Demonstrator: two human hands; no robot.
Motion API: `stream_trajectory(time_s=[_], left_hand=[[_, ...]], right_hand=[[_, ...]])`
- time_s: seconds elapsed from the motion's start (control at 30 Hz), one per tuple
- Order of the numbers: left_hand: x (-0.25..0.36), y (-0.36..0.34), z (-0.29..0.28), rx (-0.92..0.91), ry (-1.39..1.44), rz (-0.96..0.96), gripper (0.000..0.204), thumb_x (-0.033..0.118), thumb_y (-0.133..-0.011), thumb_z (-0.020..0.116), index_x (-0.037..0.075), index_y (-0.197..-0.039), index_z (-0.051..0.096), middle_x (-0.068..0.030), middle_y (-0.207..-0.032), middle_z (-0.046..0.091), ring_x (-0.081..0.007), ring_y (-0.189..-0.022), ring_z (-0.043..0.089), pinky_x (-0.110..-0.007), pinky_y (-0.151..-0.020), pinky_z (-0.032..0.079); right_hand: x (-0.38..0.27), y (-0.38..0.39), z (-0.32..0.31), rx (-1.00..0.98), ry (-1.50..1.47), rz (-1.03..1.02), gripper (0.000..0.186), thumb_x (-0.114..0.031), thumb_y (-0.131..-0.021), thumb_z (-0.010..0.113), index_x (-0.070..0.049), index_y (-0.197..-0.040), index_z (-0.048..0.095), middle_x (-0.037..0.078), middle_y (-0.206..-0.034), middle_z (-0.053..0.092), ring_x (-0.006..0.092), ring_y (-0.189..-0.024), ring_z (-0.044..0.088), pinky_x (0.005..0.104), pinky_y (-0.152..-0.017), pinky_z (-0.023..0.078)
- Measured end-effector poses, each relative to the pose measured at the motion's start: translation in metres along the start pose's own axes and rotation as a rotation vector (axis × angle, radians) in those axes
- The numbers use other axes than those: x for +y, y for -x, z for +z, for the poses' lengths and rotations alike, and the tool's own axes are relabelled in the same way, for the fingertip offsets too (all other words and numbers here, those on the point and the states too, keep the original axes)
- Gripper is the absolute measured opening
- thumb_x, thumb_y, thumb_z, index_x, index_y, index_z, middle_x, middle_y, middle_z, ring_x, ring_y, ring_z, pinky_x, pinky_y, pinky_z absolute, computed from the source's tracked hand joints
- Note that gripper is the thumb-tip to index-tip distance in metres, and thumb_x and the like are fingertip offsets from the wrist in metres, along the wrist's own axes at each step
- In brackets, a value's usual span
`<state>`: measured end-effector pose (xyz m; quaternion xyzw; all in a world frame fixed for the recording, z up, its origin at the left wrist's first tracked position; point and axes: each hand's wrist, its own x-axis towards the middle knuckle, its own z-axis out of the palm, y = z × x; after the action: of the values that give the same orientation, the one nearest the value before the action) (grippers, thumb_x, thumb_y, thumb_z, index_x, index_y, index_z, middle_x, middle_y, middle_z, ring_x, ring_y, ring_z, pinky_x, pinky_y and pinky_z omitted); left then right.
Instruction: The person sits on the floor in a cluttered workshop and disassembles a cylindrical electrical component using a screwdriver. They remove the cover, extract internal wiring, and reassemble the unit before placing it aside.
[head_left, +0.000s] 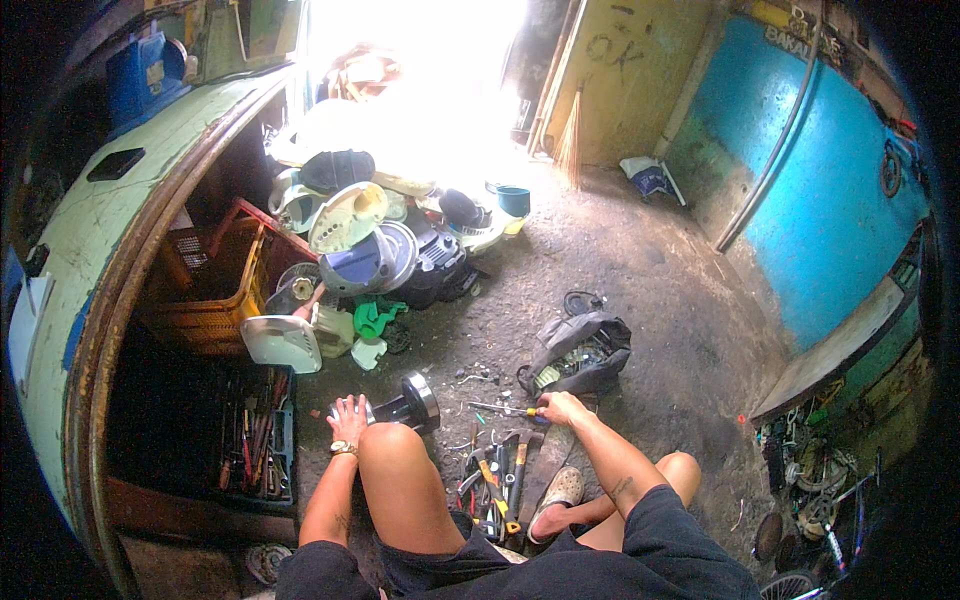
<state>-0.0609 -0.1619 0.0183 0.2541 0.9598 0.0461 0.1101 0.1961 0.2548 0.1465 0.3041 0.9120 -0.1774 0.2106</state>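
Observation:
My left hand [347, 424], a watch at its wrist, lies with bent fingers over the near end of a black appliance part with a shiny silver rim [421, 402]. The part rests on its side on the floor, beside my left knee. In my right hand [565, 409] is a screwdriver [531, 411] with a yellow and dark handle. Its thin shaft points left toward the silver rim, apart from it. Between my legs lies a heap of hand tools [497, 485], with hammers and orange-and-black handles among them. Just beyond my right hand sits an open black bag [588, 352] of small parts.
Plastic appliance parts [375, 240] are piled at the far left, next to an orange crate [215, 300]. A tray of tools [257, 435] stands under the green bench [120, 190]. A broom [569, 150] leans at the back. Shelving [840, 350] lines the right side.

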Motion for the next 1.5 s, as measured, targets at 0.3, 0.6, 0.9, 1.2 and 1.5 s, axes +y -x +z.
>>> stream_trajectory(time_s=[0.3,0.6,0.9,1.2,1.5], left_hand=[[-0.01,-0.009,0.016,0.063,-0.063,0.009,0.076,0.047,-0.086,0.064,0.021,-0.151,0.034,-0.0118,-0.155,0.034,-0.0389,-0.143,0.029,-0.071,-0.095,0.039],[0.029,0.019,-0.033,0.135,-0.005,0.101,0.101,0.057,-0.067,0.079,0.017,-0.15,0.036,-0.0119,-0.152,0.037,-0.0374,-0.144,0.03,-0.069,-0.099,0.036],[0.033,-0.001,-0.011,0.184,-0.086,-0.011,0.088,0.062,-0.072,0.073,0.015,-0.141,0.047,-0.011,-0.15,0.043,-0.0365,-0.141,0.035,-0.064,-0.102,0.034],[0.025,-0.006,-0.006,0.202,-0.164,0.048,0.088,0.067,-0.073,0.066,0.011,-0.139,0.047,-0.017,-0.146,0.046,-0.0436,-0.137,0.039,-0.063,-0.102,0.034],[0.023,-0.005,-0.002,0.218,-0.135,0.013,0.088,0.067,-0.071,0.068,0.015,-0.139,0.048,-0.0154,-0.146,0.047,-0.0421,-0.136,0.042,-0.067,-0.095,0.037]], right_hand=[[-0.004,-0.01,-0.011,0.016,0.069,-0.111,0.037,-0.033,-0.086,0.062,-0.013,-0.117,0.068,0.017,-0.114,0.069,0.0354,-0.108,0.065,0.0462,-0.094,0.052],[0.045,-0.113,-0.05,0.231,0.113,-0.057,0.032,-0.029,-0.084,0.063,-0.009,-0.107,0.072,0.018,-0.112,0.069,0.0374,-0.103,0.067,0.0482,-0.089,0.054],[0.124,-0.365,-0.068,0.478,0.238,0.069,0.027,-0.025,-0.087,0.06,-0.005,-0.1,0.072,0.021,-0.106,0.069,0.0389,-0.098,0.068,0.0486,-0.087,0.055],[0.222,-0.506,-0.055,0.453,-0.027,0.601,0.06,-0.037,-0.093,0.06,-0.008,-0.141,0.042,0.017,-0.144,0.043,0.0433,-0.132,0.043,0.0645,-0.099,0.043],[0.186,-0.497,-0.058,0.446,0.267,0.012,0.032,-0.033,-0.089,0.065,-0.004,-0.103,0.065,0.018,-0.106,0.063,0.0395,-0.101,0.064,0.0481,-0.085,0.052]])
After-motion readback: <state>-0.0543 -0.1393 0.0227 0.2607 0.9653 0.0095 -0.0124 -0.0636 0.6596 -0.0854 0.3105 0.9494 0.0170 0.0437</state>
